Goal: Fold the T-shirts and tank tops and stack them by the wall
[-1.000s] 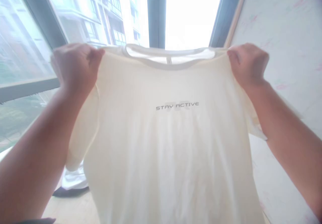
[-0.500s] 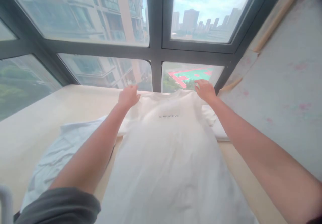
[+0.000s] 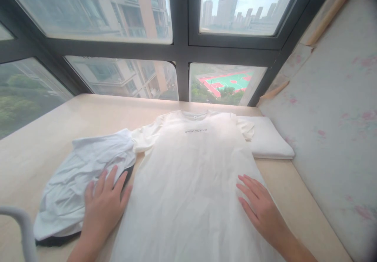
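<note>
A white T-shirt (image 3: 191, 175) lies spread face up on the sill, its collar toward the window and small "STAY ACTIVE" lettering across the chest. My left hand (image 3: 105, 203) is open, fingers spread, at the shirt's left edge and over a crumpled pale garment; whether it touches either I cannot tell. My right hand (image 3: 259, 203) is open too, its fingers stretched over the shirt's right side. The pale garment (image 3: 73, 187) has dark parts along its edge. The T-shirt's lower end runs out of view.
A folded white cloth (image 3: 271, 140) lies at the right, partly under the shirt's sleeve. The beige sill (image 3: 97, 112) ends at dark window frames (image 3: 182, 54). On the right rises a flowered wall (image 3: 335, 136). A pale curved tube (image 3: 25, 226) stands at the lower left.
Both hands have come back from the shirt's shoulders toward me. The collar and shoulders, raised and blurred before, now lie flat on the sill.
</note>
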Motion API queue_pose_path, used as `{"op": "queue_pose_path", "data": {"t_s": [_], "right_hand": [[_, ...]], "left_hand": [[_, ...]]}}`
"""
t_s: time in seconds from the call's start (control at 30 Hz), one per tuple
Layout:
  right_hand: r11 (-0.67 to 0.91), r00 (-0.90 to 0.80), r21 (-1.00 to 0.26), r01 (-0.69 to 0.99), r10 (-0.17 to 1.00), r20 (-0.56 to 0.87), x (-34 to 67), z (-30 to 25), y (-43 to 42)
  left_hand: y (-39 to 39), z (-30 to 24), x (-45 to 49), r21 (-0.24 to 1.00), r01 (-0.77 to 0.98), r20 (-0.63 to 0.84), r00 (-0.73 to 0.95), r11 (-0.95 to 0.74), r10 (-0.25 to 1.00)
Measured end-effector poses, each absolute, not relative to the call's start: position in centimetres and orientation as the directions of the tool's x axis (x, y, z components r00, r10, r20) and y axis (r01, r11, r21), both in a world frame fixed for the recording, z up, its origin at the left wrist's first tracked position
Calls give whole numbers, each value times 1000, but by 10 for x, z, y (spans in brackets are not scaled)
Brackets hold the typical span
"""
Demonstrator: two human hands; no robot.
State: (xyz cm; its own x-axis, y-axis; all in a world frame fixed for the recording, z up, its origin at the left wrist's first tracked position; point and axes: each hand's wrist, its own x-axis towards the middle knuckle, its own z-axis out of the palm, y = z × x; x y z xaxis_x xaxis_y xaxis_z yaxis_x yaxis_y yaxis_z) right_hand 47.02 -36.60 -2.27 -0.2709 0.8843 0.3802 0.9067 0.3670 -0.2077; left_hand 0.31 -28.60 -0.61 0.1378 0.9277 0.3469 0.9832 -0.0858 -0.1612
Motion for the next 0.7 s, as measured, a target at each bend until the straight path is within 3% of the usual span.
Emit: {"op": "queue_pose_path", "data": {"t_s": [0.17, 0.37, 0.43, 0.53, 0.7], "right_hand": [[389, -347, -136, 911, 903, 254, 428, -37, -404], [359, -325, -116, 926, 915, 239, 409, -44, -392], [367, -329, -116, 923, 909, 254, 413, -44, -394], [341, -280, -150, 928, 904, 323, 432, -46, -410], [115, 36, -329, 937, 907, 419, 492, -58, -463]], "left_hand": [[-261, -13, -14, -193, 975, 349, 173, -110, 921], [-241, 9, -9, -152, 987, 389, 112, -56, 914], [-260, 15, 9, -62, 996, 380, 86, -67, 921], [-308, 15, 32, 156, 987, 225, 4, -40, 974], [-397, -4, 21, 421, 864, -54, -279, 275, 959]]}}
